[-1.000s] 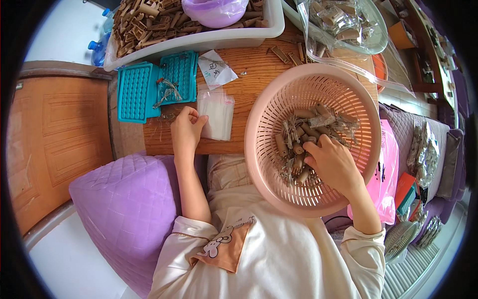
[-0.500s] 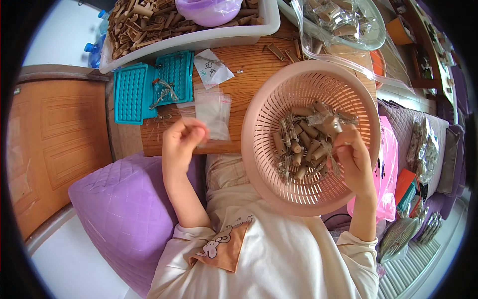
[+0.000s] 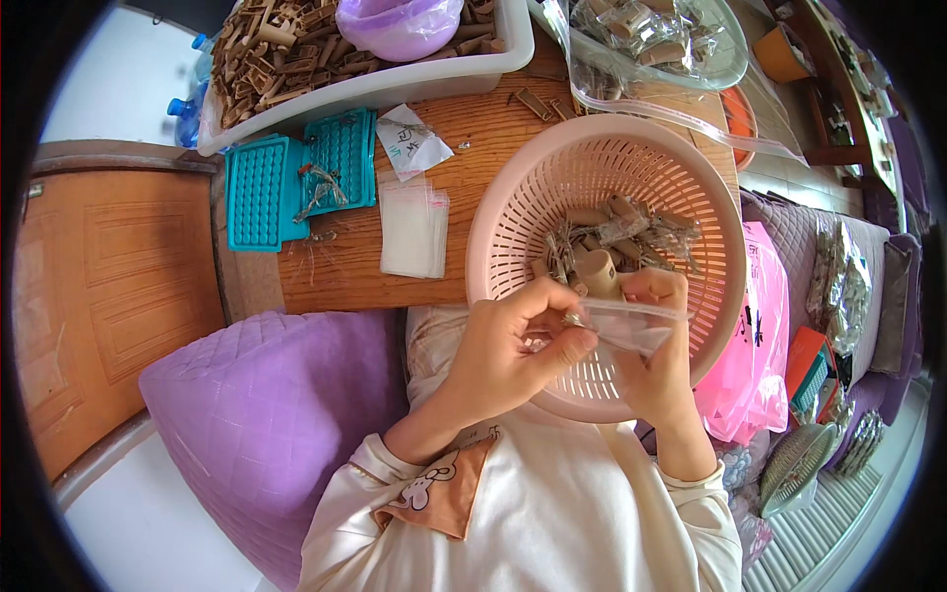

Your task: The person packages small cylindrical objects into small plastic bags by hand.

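Note:
Over the near part of a pink slotted basket (image 3: 498, 222), my two hands are close together. A small clear plastic bag (image 3: 636, 328) stretches between them. My left hand (image 3: 518, 340) pinches at the bag's left end, with a tiny shiny bit showing at the fingertips. Closed around the right end of the bag is my right hand (image 3: 659, 360). A tan cylinder (image 3: 597, 274) stands out just beyond the fingers; which hand supports it, if either, I cannot tell. Several similar tan pieces with thin wires (image 3: 621, 222) lie inside the basket.
A stack of clear bags (image 3: 414, 232) lies on the wooden table (image 3: 464, 183), beside teal trays (image 3: 264, 192) and a paper slip (image 3: 412, 141). Behind stands a white bin (image 3: 370, 94) of brown pieces with a purple bowl (image 3: 404, 25). A pink bag (image 3: 745, 345) hangs right of the basket.
My left hand has moved from the bag stack rightward to the basket. My right hand has come nearer and left, out of the basket's pieces. A clear bag is now between both hands.

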Tool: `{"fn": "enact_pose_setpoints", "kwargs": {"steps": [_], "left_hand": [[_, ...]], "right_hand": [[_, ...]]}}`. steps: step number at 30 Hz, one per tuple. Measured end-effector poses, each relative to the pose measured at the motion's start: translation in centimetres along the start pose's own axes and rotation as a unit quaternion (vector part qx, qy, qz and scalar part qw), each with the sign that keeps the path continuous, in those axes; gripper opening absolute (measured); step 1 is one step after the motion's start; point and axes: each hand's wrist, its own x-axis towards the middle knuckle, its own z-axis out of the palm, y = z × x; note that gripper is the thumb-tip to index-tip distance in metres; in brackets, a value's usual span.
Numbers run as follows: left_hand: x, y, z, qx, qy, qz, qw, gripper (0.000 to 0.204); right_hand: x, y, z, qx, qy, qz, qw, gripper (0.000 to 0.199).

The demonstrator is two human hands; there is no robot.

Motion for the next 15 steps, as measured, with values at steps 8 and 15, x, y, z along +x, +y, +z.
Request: {"fn": "enact_pose_setpoints", "kwargs": {"steps": [8, 15], "left_hand": [[0.2, -0.8, -0.2, -0.024, 0.054, 0.014, 0.998, 0.018], [0.7, -0.8, -1.2, 0.011, 0.117, -0.023, 0.993, 0.021]], "right_hand": [[-0.2, 0.2, -0.4, 0.253, 0.024, 0.158, 0.954, 0.03], [0.0, -0.5, -4.0, 0.165, 0.173, 0.035, 0.97, 0.025]]}}
